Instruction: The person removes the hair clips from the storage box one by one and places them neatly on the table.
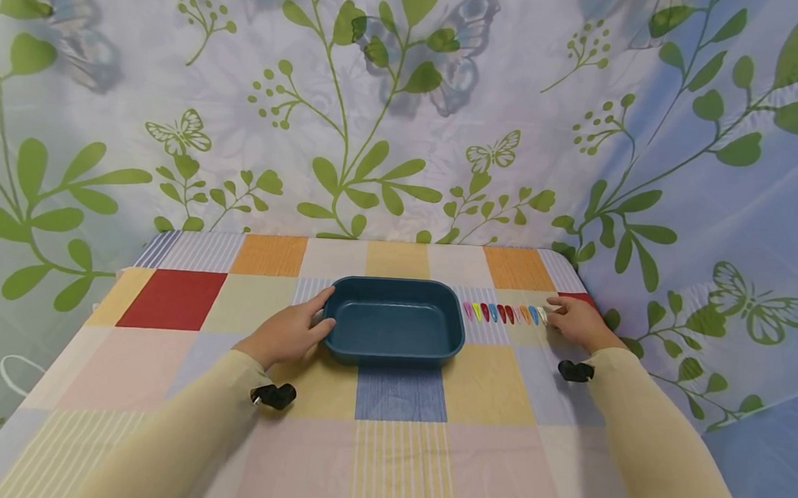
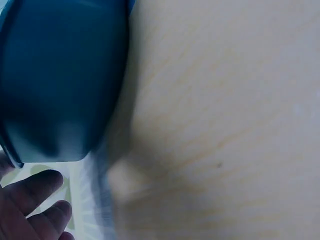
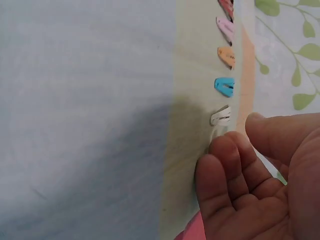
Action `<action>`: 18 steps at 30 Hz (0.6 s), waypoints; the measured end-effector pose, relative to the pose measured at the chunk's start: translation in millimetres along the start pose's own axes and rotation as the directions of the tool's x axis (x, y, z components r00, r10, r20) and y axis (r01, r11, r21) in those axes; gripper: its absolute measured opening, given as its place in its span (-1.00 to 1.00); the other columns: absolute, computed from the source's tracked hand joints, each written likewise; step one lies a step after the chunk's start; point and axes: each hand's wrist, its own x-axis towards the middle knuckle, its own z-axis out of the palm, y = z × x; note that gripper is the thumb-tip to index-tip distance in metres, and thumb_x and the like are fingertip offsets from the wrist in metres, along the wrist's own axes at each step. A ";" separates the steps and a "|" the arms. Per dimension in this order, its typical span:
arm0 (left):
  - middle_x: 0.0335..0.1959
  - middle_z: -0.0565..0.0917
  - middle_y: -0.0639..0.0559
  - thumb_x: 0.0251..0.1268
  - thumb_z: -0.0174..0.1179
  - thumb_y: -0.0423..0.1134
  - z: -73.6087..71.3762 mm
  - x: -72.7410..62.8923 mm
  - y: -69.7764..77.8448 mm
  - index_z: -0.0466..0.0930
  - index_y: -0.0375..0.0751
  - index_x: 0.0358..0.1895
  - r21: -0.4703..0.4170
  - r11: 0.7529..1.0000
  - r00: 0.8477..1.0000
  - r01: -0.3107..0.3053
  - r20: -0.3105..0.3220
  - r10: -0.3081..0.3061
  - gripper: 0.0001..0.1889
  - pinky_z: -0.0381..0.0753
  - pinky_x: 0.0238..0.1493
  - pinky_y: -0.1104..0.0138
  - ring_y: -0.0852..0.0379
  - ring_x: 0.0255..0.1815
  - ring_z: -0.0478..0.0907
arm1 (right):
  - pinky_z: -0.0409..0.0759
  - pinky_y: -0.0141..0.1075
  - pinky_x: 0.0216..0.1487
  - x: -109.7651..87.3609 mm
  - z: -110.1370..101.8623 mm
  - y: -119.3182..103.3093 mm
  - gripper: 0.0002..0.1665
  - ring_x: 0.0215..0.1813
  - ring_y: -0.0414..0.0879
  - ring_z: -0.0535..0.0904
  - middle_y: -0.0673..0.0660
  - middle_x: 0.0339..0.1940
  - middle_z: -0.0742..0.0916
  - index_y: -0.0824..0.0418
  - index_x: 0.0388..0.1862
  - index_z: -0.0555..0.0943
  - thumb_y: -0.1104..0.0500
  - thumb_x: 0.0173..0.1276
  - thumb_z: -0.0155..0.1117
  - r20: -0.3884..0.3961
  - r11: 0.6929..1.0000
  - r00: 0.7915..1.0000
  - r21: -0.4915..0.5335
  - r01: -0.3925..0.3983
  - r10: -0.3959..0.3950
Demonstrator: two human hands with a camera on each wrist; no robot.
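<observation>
My left hand (image 1: 287,332) rests at the left end of a dark blue rectangular basin (image 1: 393,348), touching its rim with fingers spread. In the left wrist view, straight fingers (image 2: 37,192) stand beside the basin wall (image 2: 60,85). My right hand (image 1: 576,323) is at the right end of a row of colourful snap hair clips, its fingers loosely bent. The right wrist view shows a white hair clip (image 3: 220,117) just beyond the fingertips; a pale shape there is partly hidden. Blue (image 3: 224,87), orange (image 3: 226,56) and pink (image 3: 225,29) clips follow in line.
The row of clips runs from the basin's right side to my right hand. A patchwork tablecloth (image 1: 400,462) covers the table. Behind it hangs a leaf-and-butterfly curtain (image 1: 391,149), which also closes the right side. A white cord (image 1: 14,378) loops at the left edge.
</observation>
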 end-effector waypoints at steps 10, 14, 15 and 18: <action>0.64 0.34 -0.17 0.62 0.08 0.14 -6.8 -0.8 9.1 0.10 -0.11 0.71 0.162 0.986 0.999 -0.027 -0.023 0.031 -0.23 0.35 0.57 -0.11 -0.19 0.61 0.35 | 0.55 -0.20 -0.17 -5.6 -5.4 -20.3 -0.42 -0.10 0.12 0.62 0.46 0.15 0.72 0.44 0.46 0.47 0.15 0.59 0.07 -0.099 0.989 0.990 -0.119 0.085 -0.097; 0.62 0.36 -0.21 0.62 0.08 0.14 -10.2 -2.4 8.8 0.16 -0.17 0.68 0.198 0.979 0.996 -0.056 -0.059 0.069 -0.24 0.33 0.58 -0.11 -0.22 0.62 0.33 | 0.61 0.00 -0.03 -11.2 -6.9 -38.8 -0.41 0.04 0.24 0.63 0.47 0.18 0.68 0.42 0.49 0.45 0.12 0.64 0.05 -0.106 0.986 0.989 -0.142 0.092 -0.107; 0.61 0.37 -0.22 0.62 0.08 0.15 -11.8 -2.8 9.2 0.18 -0.19 0.67 0.206 0.976 0.995 -0.064 -0.067 0.080 -0.24 0.32 0.59 -0.11 -0.23 0.63 0.32 | 0.62 0.06 0.04 -12.3 -6.9 -42.7 -0.41 0.09 0.29 0.62 0.48 0.21 0.67 0.42 0.50 0.45 0.12 0.64 0.04 -0.107 0.984 0.988 -0.150 0.096 -0.113; 0.58 0.40 -0.27 0.62 0.08 0.14 -17.6 -4.5 10.4 0.24 -0.23 0.64 0.242 0.966 0.989 -0.095 -0.089 0.120 -0.26 0.29 0.59 -0.15 -0.33 0.63 0.27 | 0.54 0.24 0.29 -16.5 -6.0 -54.8 -0.40 0.34 0.42 0.54 0.52 0.34 0.61 0.44 0.51 0.43 0.11 0.66 0.03 -0.113 0.980 0.983 -0.153 0.125 -0.143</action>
